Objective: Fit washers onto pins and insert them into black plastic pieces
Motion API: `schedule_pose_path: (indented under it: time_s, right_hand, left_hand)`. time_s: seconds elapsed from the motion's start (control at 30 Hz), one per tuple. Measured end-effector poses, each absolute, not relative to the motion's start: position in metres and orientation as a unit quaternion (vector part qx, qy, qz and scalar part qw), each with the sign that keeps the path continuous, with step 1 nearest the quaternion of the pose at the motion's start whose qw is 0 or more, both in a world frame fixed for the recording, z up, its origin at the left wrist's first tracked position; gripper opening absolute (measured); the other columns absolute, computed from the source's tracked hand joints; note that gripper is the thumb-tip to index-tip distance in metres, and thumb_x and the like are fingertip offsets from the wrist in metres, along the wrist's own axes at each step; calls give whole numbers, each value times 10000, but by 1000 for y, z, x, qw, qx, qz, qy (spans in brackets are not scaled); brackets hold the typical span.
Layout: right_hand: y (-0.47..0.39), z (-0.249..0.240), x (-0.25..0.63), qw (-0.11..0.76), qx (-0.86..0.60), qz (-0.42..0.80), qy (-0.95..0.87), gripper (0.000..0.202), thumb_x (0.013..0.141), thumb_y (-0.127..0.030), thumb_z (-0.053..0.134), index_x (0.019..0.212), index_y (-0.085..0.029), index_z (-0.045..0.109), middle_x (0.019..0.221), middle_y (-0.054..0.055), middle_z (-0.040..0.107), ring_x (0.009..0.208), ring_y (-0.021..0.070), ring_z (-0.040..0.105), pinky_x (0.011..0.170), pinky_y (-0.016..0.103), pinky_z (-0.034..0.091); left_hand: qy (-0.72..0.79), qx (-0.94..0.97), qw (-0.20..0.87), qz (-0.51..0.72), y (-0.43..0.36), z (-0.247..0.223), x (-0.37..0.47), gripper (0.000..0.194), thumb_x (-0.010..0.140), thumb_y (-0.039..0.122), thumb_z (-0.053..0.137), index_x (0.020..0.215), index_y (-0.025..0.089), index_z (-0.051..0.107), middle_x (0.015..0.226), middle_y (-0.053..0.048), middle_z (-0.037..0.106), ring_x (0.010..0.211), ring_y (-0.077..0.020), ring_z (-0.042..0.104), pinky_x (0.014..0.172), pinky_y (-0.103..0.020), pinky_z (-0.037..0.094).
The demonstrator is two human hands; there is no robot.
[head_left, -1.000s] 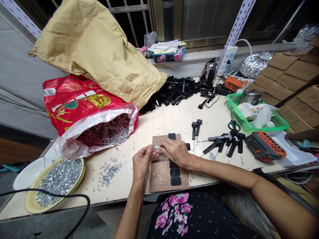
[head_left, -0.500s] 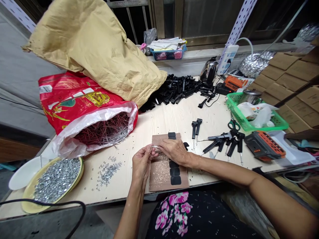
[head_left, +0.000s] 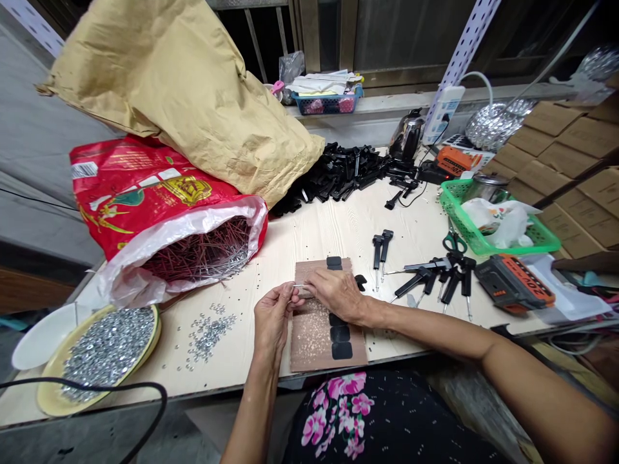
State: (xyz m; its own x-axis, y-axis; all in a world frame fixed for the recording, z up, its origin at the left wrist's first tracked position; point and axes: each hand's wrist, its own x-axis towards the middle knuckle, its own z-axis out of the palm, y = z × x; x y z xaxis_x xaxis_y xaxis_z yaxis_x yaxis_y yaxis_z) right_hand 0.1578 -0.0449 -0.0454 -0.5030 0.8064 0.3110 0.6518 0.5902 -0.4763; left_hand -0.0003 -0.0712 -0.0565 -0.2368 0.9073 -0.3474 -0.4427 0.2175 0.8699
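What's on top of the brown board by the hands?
On the board, black squares run in a column beside pale specks. The right hand covers part of the board; whatever lies beneath it can't be seen.

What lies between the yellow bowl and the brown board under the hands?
In the head view, a loose scatter of small silvery pieces lies on the table, nearer the bowl; the left hand is by the left edge of the board.

Pale wood-grain bench point(head_left: 304, 232) sits just below a pretty dark window point(head_left: 401, 38) with a brownish frame point(head_left: 347, 38) and some metal bars point(head_left: 255, 48). There's a whitish ledge point(head_left: 387, 102) under it, plus perforated white uprights point(head_left: 465, 51). Greyish wall covering point(head_left: 33, 122) on the left, grey floor point(head_left: 43, 444), bench lit kinda bright.
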Motion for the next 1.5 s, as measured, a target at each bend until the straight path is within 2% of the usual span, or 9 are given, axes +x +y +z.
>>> schedule_pose_path:
  time_s: [0.17, 0.4, 0.67, 0.8, 0.97, 1.2, 1.3, 1.4, 1.5]
  right_hand:
    - [-41, -48, 162, 229, -431, 289, -824, 295, 977, -334, 369, 827, -153, 548, 713, -2, 579, 616, 96, 491, 551, 219, 308]
    - [-46, -52, 156, 265, -433, 34, -861, 272, 968, -249, 390, 816, -155, 595, 795, 59, 617, 771, 150, 529, 641, 276, 313]
    - [-44, -40, 157, 222, -460, 109, -853, 208, 952, -302, 432, 931, -163, 584, 870, 36, 624, 728, 126, 553, 565, 236, 314]
    - [-43, -39, 158, 196, -457, 91, -863, 223, 952, -252, 422, 863, -162, 606, 854, 46, 610, 735, 128, 543, 577, 233, 328]
    - [-41, -40, 161, 230, -444, 179, -847, 196, 952, -268, 427, 960, -156, 587, 903, 46, 615, 745, 121, 537, 612, 230, 350]
    - [-31, -39, 163, 224, -418, 456, -753, 329, 961, -362, 376, 756, -150, 522, 684, -9, 564, 565, 79, 457, 536, 211, 323]
    - [-32, -42, 164, 261, -416, 394, -777, 226, 928, -358, 461, 842, -160, 527, 760, 0, 557, 648, 97, 466, 581, 220, 331]
    - [-35, -43, 165, 258, -420, 296, -818, 201, 948, -286, 416, 833, -163, 526, 781, 10, 546, 678, 106, 451, 612, 237, 314]
    - [-35, -42, 165, 236, -428, 318, -813, 271, 955, -283, 393, 752, -159, 523, 687, -11, 517, 615, 95, 426, 583, 236, 290]
  left_hand:
    - [546, 260, 549, 578, -71, -57, 0, 345, 560, 328, 822, 760, 85, 682, 601, -4, 646, 505, -82, 577, 535, -204, 533]
    - [518, 163, 618, 569, -65, -55, 4, 398, 421, 293, 883, 661, 75, 653, 574, -3, 627, 480, -42, 536, 512, -151, 531]
    - [514, 157, 608, 585, -63, -56, 6, 410, 405, 278, 888, 670, 72, 653, 558, -7, 630, 474, -55, 554, 519, -167, 547]
    - [515, 172, 600, 587, -62, -57, 7, 387, 434, 277, 878, 673, 76, 650, 565, -3, 633, 474, -58, 562, 512, -164, 535]
    - [520, 176, 598, 584, -62, -57, 7, 392, 441, 287, 874, 689, 80, 651, 567, 3, 633, 473, -62, 562, 511, -173, 522]
    - [536, 206, 578, 580, -63, -56, 8, 387, 472, 310, 859, 719, 89, 660, 594, 4, 641, 498, -73, 573, 556, -206, 524]
    - [543, 214, 574, 575, -64, -55, 8, 401, 466, 329, 858, 718, 87, 662, 600, 1, 640, 501, -74, 568, 572, -227, 535]
    - [540, 221, 578, 571, -65, -55, 8, 392, 477, 328, 855, 718, 87, 661, 594, 6, 628, 503, -71, 563, 571, -223, 535]
    - [544, 234, 581, 559, -65, -56, 6, 385, 496, 333, 848, 723, 85, 661, 590, 5, 625, 506, -76, 571, 559, -214, 532]
